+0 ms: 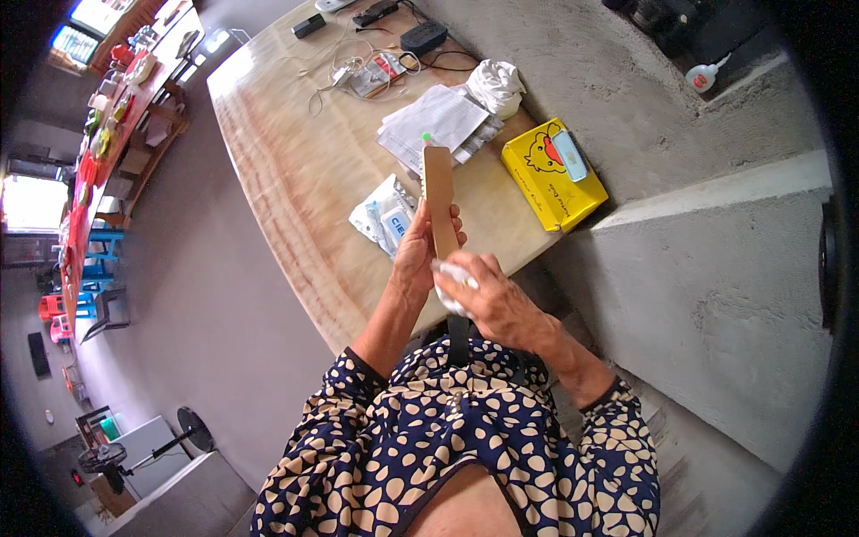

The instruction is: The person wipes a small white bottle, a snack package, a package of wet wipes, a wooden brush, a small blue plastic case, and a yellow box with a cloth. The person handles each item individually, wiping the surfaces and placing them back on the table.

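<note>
Upright over the near part of the table, my left hand point(413, 255) grips a long, flat tan brush-like piece point(438, 188), with small white bristles or teeth along its left edge. My right hand point(490, 300) is closed around a crumpled white cloth or tissue point(455, 285), pressed against the lower end of the tan piece. That lower end is partly hidden by my fingers and the white wad. Beside my left hand lies a white and blue plastic packet point(386, 215). A small green tip point(427, 138) shows just past the tan piece's upper end.
On the marbled table point(277, 134) lie papers point(438, 121), a bunched white cloth point(495, 88), tangled cables point(358, 72) and a black adapter point(423, 37). A yellow box point(555, 174) with a light-blue case point(568, 155) sits at the right edge, beside a concrete ledge point(707, 259).
</note>
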### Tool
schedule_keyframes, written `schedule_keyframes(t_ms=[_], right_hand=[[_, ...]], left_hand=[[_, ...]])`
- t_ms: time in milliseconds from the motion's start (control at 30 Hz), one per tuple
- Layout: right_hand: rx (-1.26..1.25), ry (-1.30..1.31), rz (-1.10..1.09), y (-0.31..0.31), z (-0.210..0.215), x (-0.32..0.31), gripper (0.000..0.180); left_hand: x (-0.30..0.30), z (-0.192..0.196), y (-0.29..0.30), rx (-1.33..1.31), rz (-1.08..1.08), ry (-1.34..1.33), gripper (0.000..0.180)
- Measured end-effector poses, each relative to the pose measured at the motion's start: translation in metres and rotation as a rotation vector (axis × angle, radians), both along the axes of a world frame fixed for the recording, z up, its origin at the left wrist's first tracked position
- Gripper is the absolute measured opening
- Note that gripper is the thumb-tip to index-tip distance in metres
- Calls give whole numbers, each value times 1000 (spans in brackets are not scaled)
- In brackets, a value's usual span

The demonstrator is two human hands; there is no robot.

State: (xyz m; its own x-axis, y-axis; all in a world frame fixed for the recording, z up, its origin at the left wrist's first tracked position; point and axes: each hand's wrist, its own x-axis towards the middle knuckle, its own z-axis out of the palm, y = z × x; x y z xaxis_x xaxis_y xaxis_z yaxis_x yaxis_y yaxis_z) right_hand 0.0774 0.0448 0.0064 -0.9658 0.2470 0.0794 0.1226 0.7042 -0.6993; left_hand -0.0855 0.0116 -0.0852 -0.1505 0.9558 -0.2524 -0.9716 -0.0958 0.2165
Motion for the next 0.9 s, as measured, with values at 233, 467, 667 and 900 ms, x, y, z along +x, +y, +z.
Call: schedule_keyframes(t_ms=[233,467,667,900], right_hand=[[35,137,-225,48,23,-6,44],[198,-3,-231,21,-1,-18,48],[94,66,-175,21,24,-9,51],[31,-38,149,-5,16,14,44]], left_hand=[[-3,15,6,23,-16,24,37],[-3,11,4,36,9,6,36],[5,13,-1,41,-19,-42,35],[-1,13,3,33,50,-8,34]])
